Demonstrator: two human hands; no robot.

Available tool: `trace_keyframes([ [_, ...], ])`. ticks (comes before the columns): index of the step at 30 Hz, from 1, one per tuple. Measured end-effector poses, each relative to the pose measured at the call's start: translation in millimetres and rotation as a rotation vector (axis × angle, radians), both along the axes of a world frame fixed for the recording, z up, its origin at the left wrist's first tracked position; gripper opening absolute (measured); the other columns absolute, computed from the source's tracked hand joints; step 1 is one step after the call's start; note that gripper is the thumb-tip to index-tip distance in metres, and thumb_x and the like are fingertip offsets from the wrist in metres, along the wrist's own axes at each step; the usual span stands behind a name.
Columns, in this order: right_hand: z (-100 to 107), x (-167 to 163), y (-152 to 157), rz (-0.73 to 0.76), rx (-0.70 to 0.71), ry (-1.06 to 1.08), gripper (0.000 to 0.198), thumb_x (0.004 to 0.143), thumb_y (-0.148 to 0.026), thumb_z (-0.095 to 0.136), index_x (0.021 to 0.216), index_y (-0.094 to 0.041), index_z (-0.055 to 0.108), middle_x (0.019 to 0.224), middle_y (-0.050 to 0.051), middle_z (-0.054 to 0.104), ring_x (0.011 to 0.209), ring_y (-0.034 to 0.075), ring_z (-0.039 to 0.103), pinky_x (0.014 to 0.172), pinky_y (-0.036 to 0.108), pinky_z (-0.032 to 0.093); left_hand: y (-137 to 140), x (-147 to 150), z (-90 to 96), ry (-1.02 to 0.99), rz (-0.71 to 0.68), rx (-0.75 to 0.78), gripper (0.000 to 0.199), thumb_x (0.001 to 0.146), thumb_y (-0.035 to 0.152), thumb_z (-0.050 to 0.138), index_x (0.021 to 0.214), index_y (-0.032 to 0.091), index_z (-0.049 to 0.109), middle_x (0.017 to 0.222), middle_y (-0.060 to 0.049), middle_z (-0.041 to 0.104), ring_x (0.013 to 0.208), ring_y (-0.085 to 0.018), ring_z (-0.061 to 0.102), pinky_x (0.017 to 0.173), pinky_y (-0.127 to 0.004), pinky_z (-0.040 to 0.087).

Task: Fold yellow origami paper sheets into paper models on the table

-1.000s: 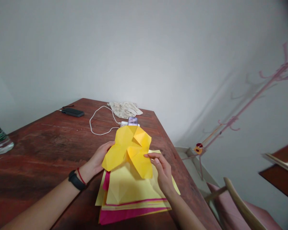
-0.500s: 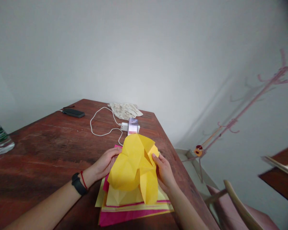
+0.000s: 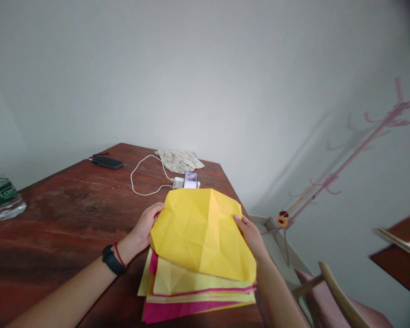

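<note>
A creased yellow sheet of paper (image 3: 198,232) is stretched between both hands, with fold lines across it. My left hand (image 3: 148,223) grips its upper left edge, most of the fingers hidden behind the sheet. On the right edge my right hand (image 3: 251,234) pinches it, thumb on the front face. Under the sheet lies a stack of pale yellow paper (image 3: 181,278) and magenta paper (image 3: 177,310), its layers unevenly aligned. The yellow sheet covers the stack's far part.
On the wooden table (image 3: 71,218) are a black phone-like device (image 3: 107,162), a white charger (image 3: 178,182) with a cable, a crumpled cloth (image 3: 179,161) and a plastic bottle (image 3: 3,198). A chair (image 3: 340,291) and a pink coat rack (image 3: 355,155) stand to the right.
The yellow paper has gone from folded and bunched to spread out nearly flat. My right hand has moved right, and my left hand slightly left.
</note>
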State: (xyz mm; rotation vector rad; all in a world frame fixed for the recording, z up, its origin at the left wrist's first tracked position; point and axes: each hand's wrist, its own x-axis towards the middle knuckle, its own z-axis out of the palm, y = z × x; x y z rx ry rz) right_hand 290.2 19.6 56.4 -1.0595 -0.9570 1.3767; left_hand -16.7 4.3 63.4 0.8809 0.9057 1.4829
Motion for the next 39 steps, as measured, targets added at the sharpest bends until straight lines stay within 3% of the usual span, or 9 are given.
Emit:
trace_keyframes([
  [3, 5.9, 23.4, 3.9, 0.031, -0.002, -0.029, 0.040, 0.074, -0.038, 0.082, 0.107, -0.022, 0.069, 0.093, 0.007, 0.079, 0.078, 0.029, 0.077, 0.061, 0.037, 0.061, -0.4, -1.6, 0.8, -0.017, -0.018, 0.018, 0.022, 0.072, 0.033, 0.070, 0.065, 0.018, 0.055, 0.062, 0.006, 0.058, 0.054, -0.010, 0.054, 0.051, -0.019, 0.044],
  [9, -8.7, 53.0, -6.0, 0.118, 0.011, -0.147, 0.054, 0.077, -0.040, 0.081, 0.124, -0.021, 0.060, 0.093, 0.006, 0.079, 0.073, 0.025, 0.076, 0.067, 0.036, 0.061, -13.2, 2.5, -1.3, 0.435, -0.041, 0.114, 0.027, 0.081, 0.040, 0.062, 0.065, 0.022, 0.050, 0.049, 0.008, 0.046, 0.039, -0.010, 0.041, 0.040, -0.020, 0.027],
  [15, -41.8, 58.7, 0.2, 0.205, 0.138, -0.508, 0.058, 0.079, -0.045, 0.074, 0.127, -0.016, 0.059, 0.101, 0.010, 0.078, 0.081, 0.028, 0.076, 0.070, 0.039, 0.061, -38.5, -2.4, -24.2, 0.825, 0.079, 0.141, 0.013, 0.078, 0.027, 0.056, 0.066, 0.021, 0.051, 0.051, 0.006, 0.052, 0.050, -0.013, 0.051, 0.051, -0.021, 0.033],
  [22, -54.9, 47.4, 10.1, 0.077, 0.340, -0.845, 0.045, 0.081, -0.034, 0.065, 0.122, -0.015, 0.067, 0.115, 0.011, 0.075, 0.097, 0.030, 0.072, 0.083, 0.039, 0.057, -47.9, -15.0, -48.2, 1.258, 0.019, 0.031, 0.015, 0.086, 0.025, 0.049, 0.074, 0.021, 0.056, 0.059, 0.002, 0.060, 0.057, -0.016, 0.059, 0.056, -0.023, 0.036],
  [26, -59.0, 43.8, 10.9, 0.044, 0.355, -0.924, 0.048, 0.080, -0.032, 0.066, 0.124, -0.015, 0.067, 0.109, 0.010, 0.076, 0.090, 0.027, 0.072, 0.079, 0.037, 0.055, -47.3, -12.0, -38.5, 1.511, 0.141, 0.055, 0.024, 0.089, 0.028, 0.054, 0.111, 0.021, 0.060, 0.094, -0.006, 0.071, 0.086, -0.023, 0.069, 0.067, -0.028, 0.048],
  [29, -60.1, 43.9, 12.9, 0.043, 0.346, -0.929, 0.050, 0.077, -0.031, 0.070, 0.125, -0.016, 0.068, 0.101, 0.008, 0.078, 0.083, 0.026, 0.071, 0.075, 0.035, 0.055, -46.5, 1.4, -19.4, 1.664, 0.363, 0.355, 0.048, 0.086, 0.022, 0.058, 0.133, 0.018, 0.052, 0.149, -0.018, 0.045, 0.134, -0.034, 0.049, 0.102, -0.046, 0.046],
  [31, -60.2, 44.7, 14.2, 0.049, 0.341, -0.907, 0.050, 0.076, -0.031, 0.072, 0.123, -0.017, 0.069, 0.097, 0.008, 0.078, 0.080, 0.025, 0.071, 0.073, 0.034, 0.055, -44.9, 16.6, -5.2, 1.707, 0.226, 0.546, 0.049, 0.086, 0.026, 0.061, 0.135, 0.018, 0.053, 0.157, -0.017, 0.036, 0.143, -0.037, 0.037, 0.113, -0.053, 0.038],
  [34, -58.8, 45.4, 14.4, 0.057, 0.335, -0.845, 0.050, 0.074, -0.031, 0.073, 0.122, -0.017, 0.069, 0.094, 0.007, 0.078, 0.079, 0.025, 0.071, 0.070, 0.033, 0.055, -40.4, 45.1, 9.0, 1.678, -0.244, 0.706, 0.059, 0.091, 0.049, 0.059, 0.142, 0.022, 0.048, 0.162, -0.014, 0.031, 0.146, -0.033, 0.035, 0.116, -0.049, 0.037],
  [39, -52.2, 42.1, 10.4, 0.068, 0.345, -0.805, 0.046, 0.078, -0.030, 0.070, 0.121, -0.016, 0.066, 0.098, 0.008, 0.078, 0.083, 0.025, 0.073, 0.069, 0.032, 0.057, -31.1, 77.2, -5.9, 1.743, -0.574, 0.597, 0.096, 0.080, 0.080, 0.052, 0.155, 0.024, 0.034, 0.167, -0.016, 0.016, 0.153, -0.041, 0.012, 0.120, -0.062, 0.017],
])
